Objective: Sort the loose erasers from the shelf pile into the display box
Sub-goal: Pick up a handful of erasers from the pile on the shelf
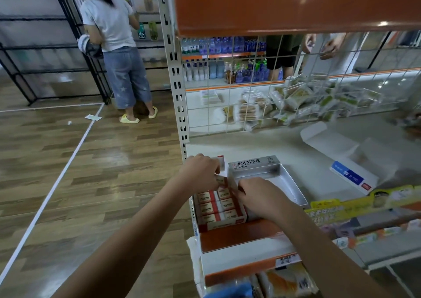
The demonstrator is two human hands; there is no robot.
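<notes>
Fingers (214,172) of the left hand (200,172) pinch an eraser (222,180); right hand (257,197), curled, steadies the display box (221,206) at 6 o'clock; a loose pinch risks a drop.

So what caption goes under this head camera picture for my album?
Both hands tuck erasers into a red display box beside its silver lid.

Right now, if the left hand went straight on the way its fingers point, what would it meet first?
The left hand points right, so probably the near wall of the silver display box, just past the eraser it pinches. Depth is unclear.
</notes>
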